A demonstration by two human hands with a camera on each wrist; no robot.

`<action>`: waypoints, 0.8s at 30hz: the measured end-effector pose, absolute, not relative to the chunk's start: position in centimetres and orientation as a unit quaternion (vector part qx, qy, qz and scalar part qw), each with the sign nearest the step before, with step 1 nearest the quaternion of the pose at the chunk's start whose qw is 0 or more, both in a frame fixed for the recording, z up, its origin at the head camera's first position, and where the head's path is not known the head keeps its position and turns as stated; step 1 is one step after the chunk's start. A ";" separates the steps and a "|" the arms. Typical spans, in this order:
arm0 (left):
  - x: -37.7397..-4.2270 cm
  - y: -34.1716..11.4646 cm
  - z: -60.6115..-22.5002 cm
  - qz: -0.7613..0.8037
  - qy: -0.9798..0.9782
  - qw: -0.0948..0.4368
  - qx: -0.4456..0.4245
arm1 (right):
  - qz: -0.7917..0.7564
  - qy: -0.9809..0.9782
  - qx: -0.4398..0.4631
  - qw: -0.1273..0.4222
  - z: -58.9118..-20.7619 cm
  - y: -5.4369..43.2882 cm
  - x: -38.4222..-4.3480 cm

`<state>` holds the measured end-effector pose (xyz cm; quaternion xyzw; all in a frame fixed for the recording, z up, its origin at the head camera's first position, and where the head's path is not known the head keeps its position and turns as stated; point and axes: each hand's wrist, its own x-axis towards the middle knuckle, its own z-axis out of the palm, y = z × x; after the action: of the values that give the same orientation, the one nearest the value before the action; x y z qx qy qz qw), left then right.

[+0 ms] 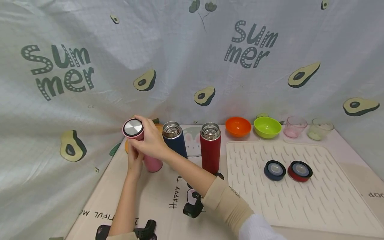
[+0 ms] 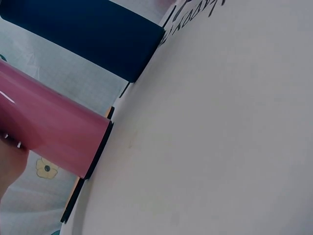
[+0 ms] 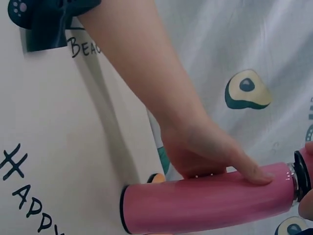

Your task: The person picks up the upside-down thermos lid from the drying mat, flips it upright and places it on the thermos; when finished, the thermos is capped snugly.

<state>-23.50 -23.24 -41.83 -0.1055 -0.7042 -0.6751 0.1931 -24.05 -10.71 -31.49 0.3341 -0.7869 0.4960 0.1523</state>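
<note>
A pink thermos (image 1: 153, 164) stands upright at the left of the table, with my left hand (image 1: 134, 159) wrapped around its body. In the right wrist view, the left thumb (image 3: 254, 172) lies along the pink side. My right hand (image 1: 152, 139) grips the pink lid (image 1: 133, 128) with its silver disc top. A strip of metal neck (image 3: 294, 183) shows between lid and body; whether the lid still touches the neck I cannot tell. Just right stand a blue thermos (image 1: 175, 142) and a red thermos (image 1: 210, 150), both uncapped with bare steel mouths.
On a cream ridged mat (image 1: 300, 206) lie a blue lid (image 1: 274, 170) and a red lid (image 1: 300, 171), undersides up. Behind it stand an orange bowl (image 1: 238, 126), a green bowl (image 1: 267, 127), a pink glass (image 1: 295, 127) and a greenish glass (image 1: 320, 129). A printed curtain (image 1: 180, 50) hangs behind.
</note>
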 end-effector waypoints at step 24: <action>-23.5 -23.2 -42.4 -0.674 -0.693 0.218 -0.133 | 0.561 -0.783 0.246 0.107 -32.9 -11.5 -25.4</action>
<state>-23.51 -23.16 -42.36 -0.1326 -0.6930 -0.6744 0.2177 -25.44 -11.54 -32.89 0.2462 -0.7835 0.5606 0.1066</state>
